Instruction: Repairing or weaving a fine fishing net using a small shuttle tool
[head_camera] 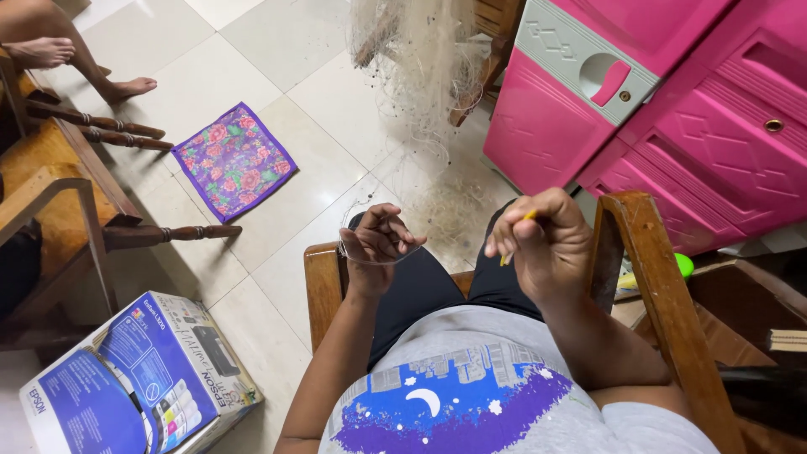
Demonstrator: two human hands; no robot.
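Observation:
I sit in a wooden chair (pixel 651 277), looking down at my lap. My left hand (pixel 377 245) pinches thin, nearly clear net line, with a loop of it hanging under the fingers. My right hand (pixel 542 244) is closed around a small yellow tool (pixel 514 244) whose ends poke out of the fist. A pale fishing net (pixel 424 76) hangs ahead of my knees and spills onto the tiled floor. Fine strands run from it toward my hands.
A pink plastic cabinet (pixel 672 109) stands at the right. A purple flowered cloth (pixel 234 160) lies on the floor. A blue and white printer box (pixel 139 378) sits at lower left. Another wooden chair (pixel 59 193) and another person's bare feet (pixel 126 87) are at the left.

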